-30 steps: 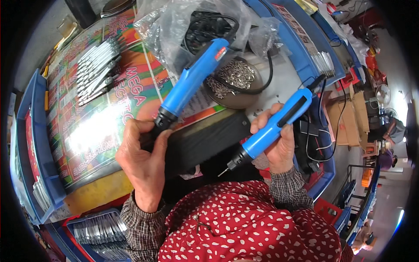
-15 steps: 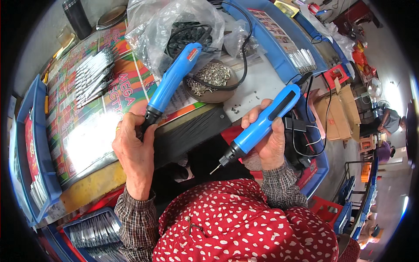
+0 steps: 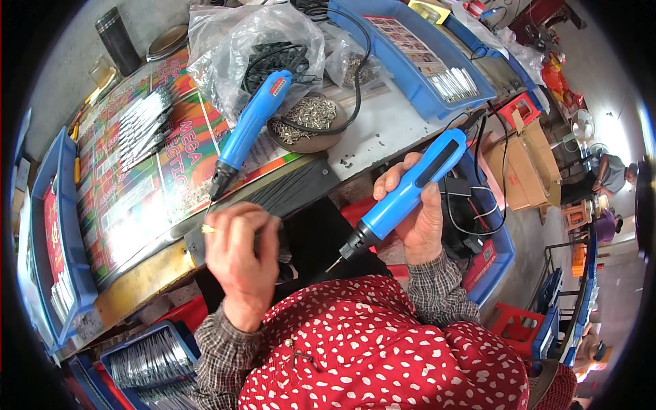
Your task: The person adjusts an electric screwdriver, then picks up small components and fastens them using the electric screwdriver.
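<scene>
My right hand (image 3: 417, 212) is wrapped round a blue electric screwdriver (image 3: 403, 195), its thin bit slanting down to the left over my lap. A second blue electric screwdriver (image 3: 251, 123) lies at the table's near edge, its black nose pointing toward me. My left hand (image 3: 240, 249) is just below that nose, its fingers bent and smeared by motion. Whether it holds anything I cannot tell. Beyond the second screwdriver are a round dish (image 3: 321, 145) heaped with small screws and a clear plastic bag (image 3: 301, 34) with dark parts inside.
Slim silvery pieces (image 3: 145, 126) lie in a bundle on the patterned table cover (image 3: 171, 164). Blue trays stand at the far right (image 3: 410, 92) and left (image 3: 80, 273). Another bin (image 3: 150, 359) of silvery pieces is low at left. Black cables (image 3: 506, 184) loop beside my right hand.
My left hand has let go of the second screwdriver and moved down and to the right. The right hand still grips its screwdriver, and the whole view has shifted slightly.
</scene>
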Motion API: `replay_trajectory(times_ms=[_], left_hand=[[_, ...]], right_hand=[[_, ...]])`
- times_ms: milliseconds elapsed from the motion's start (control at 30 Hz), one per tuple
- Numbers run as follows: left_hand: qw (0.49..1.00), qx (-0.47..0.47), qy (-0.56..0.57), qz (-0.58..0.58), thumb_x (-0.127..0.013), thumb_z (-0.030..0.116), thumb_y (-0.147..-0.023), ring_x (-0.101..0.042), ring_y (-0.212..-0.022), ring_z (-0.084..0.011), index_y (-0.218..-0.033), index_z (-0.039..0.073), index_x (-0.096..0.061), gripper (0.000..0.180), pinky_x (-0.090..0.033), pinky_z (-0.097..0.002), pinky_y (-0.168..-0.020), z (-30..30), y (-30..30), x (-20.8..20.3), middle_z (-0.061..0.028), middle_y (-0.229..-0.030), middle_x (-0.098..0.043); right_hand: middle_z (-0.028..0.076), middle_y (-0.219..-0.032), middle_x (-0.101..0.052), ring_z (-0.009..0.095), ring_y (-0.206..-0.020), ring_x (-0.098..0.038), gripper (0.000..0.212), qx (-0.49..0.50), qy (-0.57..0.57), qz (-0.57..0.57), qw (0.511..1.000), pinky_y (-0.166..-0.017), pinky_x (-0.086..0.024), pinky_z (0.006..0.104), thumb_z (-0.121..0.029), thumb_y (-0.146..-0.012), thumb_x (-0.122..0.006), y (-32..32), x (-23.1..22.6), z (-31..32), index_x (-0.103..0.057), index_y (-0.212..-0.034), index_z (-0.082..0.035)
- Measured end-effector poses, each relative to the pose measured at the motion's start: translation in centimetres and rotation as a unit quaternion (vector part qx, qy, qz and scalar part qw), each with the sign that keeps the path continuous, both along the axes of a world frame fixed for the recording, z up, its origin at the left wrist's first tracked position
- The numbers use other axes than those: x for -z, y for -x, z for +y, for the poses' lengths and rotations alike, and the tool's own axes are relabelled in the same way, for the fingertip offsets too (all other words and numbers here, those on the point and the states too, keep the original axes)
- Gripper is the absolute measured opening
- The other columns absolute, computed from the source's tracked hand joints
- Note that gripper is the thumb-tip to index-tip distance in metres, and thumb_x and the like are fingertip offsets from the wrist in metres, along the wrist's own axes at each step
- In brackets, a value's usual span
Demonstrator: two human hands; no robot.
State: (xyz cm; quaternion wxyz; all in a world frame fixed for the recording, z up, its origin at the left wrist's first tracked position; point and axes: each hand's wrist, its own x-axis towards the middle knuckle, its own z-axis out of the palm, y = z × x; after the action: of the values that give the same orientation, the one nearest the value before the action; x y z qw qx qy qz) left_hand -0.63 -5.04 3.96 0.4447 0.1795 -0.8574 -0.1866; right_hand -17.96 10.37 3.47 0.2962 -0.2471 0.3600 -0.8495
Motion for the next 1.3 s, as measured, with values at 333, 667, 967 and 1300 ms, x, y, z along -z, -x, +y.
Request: replay_trajectory(times_ms=[333,667,967,1300], left_hand=[[0.943,0.229,-0.237,-0.050,-0.075,0.030,-0.072,-0.055,-0.067,-0.0151,-0.092,0.000,-0.060,0.040,-0.046,-0.0271,-0.063,5.4,0.0,0.9,-0.0084,-0.080,-0.062],[0.949,0.219,-0.217,-0.067,-0.075,0.015,-0.070,-0.052,-0.056,-0.0181,-0.090,0.001,-0.059,0.030,-0.045,-0.0294,-0.051,6.8,0.4,1.1,-0.0088,-0.070,-0.055],[0.949,0.227,-0.209,-0.060,-0.070,0.014,-0.077,-0.054,-0.054,-0.0191,-0.090,-0.002,-0.056,0.025,-0.044,-0.0291,-0.049,7.2,0.6,1.2,-0.0116,-0.070,-0.055],[0.942,0.233,-0.229,-0.072,-0.069,0.010,-0.076,-0.056,-0.057,-0.0275,-0.090,-0.002,-0.055,0.023,-0.045,-0.0335,-0.048,7.6,0.6,0.6,-0.0143,-0.074,-0.055]], right_hand=[[0.010,-0.081,-0.059,0.025,-0.079,-0.058,0.049,0.008,0.009,0.002,1.000,-0.072,-0.048,0.0366,-0.037,-0.073,-0.072,-0.5,-0.2,1.1,-0.049,-0.106,-0.009],[0.011,-0.083,-0.059,0.025,-0.080,-0.058,0.048,-0.001,0.026,0.000,1.000,-0.072,-0.048,0.0366,-0.034,-0.072,-0.073,-1.1,-0.2,1.5,-0.049,-0.107,-0.010],[0.011,-0.083,-0.059,0.026,-0.081,-0.058,0.048,-0.001,0.031,0.001,1.000,-0.073,-0.048,0.0367,-0.032,-0.072,-0.074,-1.1,-0.4,1.9,-0.050,-0.107,-0.010],[0.011,-0.082,-0.060,0.026,-0.080,-0.059,0.046,0.002,0.037,0.007,0.999,-0.074,-0.048,0.0370,-0.030,-0.073,-0.074,-0.9,-0.4,2.1,-0.050,-0.107,-0.010]])
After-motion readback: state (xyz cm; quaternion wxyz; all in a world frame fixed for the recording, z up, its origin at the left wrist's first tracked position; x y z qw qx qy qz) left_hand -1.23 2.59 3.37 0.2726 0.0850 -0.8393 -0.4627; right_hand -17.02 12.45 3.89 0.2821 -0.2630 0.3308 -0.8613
